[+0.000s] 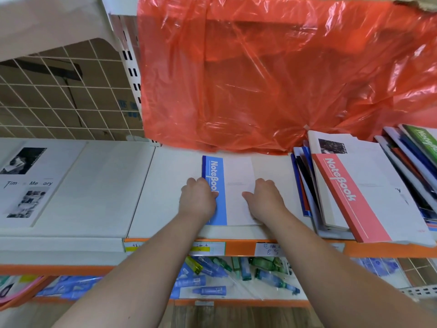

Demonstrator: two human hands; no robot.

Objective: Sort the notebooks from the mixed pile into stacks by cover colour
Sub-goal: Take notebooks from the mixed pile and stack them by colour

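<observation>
A store shelf [165, 185], mid-sort: on my head view both hands frame one blue notebook [237, 181], which lies flat and square on the white shelf board, just in front of a crumpled orange plastic bag [283, 79] and well apart from the mixed pile [307, 185] to the right. The left hand [198, 201] sits at the spine side, thumb laid on the blue band and fingers curled over the edge, gripping the notebook there. The right hand [264, 202] rests across the opposite edge with its thumb stretched onto the white cover and its fingers bent. Their tips are hidden, so I cannot tell whether it pinches that edge or only presses down. In the pile, a red notebook [350, 197] lies tilted on top, overhanging the front lip, with a green notebook [425, 140] and blue-edged ones fanned beside and beneath it. Far left, white photo-cover notebooks [26, 183] lie flat, which I judge to be a stack already begun. I read the blue notebook as light and thin, with a soft cover that will bend if lifted by one corner, and smooth enough to slide on the painted board. The bound spine looks the stiffest place to take it, thumb above and fingers beneath, or the two long edges together. The leaning pile seems likelier to slip than this one, so I would draw the red notebook from its spine with the other hand steadying what lies beneath.
</observation>
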